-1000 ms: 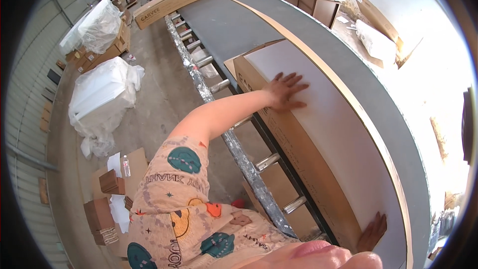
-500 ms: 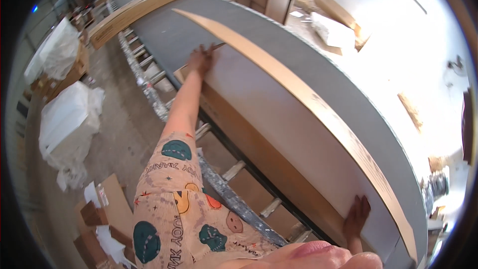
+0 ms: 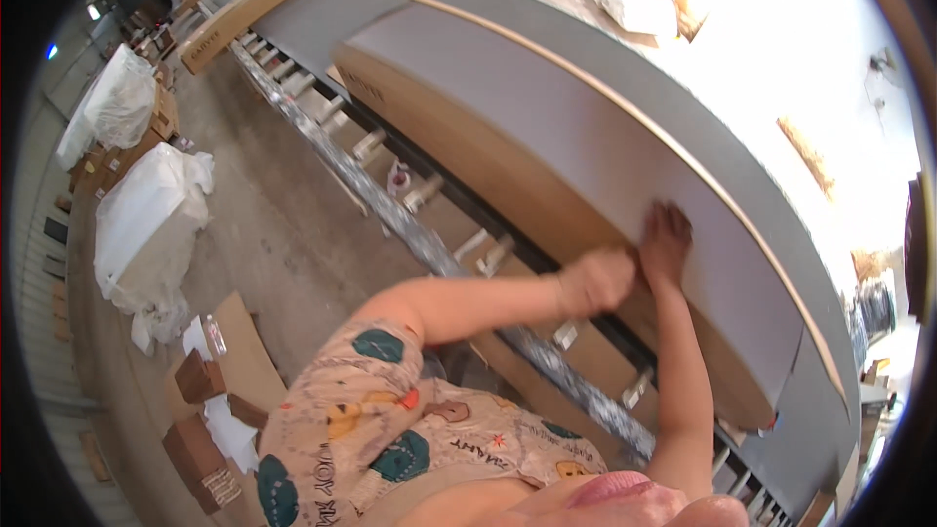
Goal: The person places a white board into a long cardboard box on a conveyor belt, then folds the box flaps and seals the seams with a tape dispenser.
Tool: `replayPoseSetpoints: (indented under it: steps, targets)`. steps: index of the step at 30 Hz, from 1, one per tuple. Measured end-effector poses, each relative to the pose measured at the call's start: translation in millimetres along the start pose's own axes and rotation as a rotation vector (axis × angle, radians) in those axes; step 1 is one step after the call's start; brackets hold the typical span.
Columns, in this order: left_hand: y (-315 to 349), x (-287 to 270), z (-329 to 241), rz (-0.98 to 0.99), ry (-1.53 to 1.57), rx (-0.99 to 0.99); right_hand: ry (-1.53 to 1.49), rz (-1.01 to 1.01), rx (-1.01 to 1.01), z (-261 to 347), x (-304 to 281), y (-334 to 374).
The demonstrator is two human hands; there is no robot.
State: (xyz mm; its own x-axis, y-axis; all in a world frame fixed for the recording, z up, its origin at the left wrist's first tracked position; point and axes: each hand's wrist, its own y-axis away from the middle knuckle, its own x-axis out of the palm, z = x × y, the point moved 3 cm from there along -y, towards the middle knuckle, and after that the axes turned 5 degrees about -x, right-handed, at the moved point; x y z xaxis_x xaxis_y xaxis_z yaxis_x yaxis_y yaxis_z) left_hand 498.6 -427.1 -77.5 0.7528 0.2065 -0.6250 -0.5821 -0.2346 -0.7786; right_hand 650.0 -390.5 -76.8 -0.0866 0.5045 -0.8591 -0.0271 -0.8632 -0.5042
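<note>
Worn on the head, the camera peers steeply down past the wearer's printed shirt onto the left hand and right hand, both within arm's reach. It also faces ahead along the grey conveyor belt, which slants across its view, away toward the upper left. The shirt looms closest; the plastic-wrapped stack at left sits well farther off. Its wide fisheye lens bows straight edges inside a dark round rim.
</note>
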Motion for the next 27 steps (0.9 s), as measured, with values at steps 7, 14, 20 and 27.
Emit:
replayPoseSetpoints:
  steps: [7,14,20,27]
  targets:
    - [-13,10,2,0.149,-0.449,-0.092,-0.437,-0.377,0.112,-1,6,-32]
    - [-13,4,-6,0.228,-0.51,0.001,0.022,-0.369,-0.691,-26,-201,29]
    - [-19,-1,2,0.275,-0.514,-0.009,0.009,0.543,-0.235,-148,-184,82]
    - [-17,0,-13,0.23,-0.526,-0.109,0.09,0.337,-0.258,-122,-139,146]
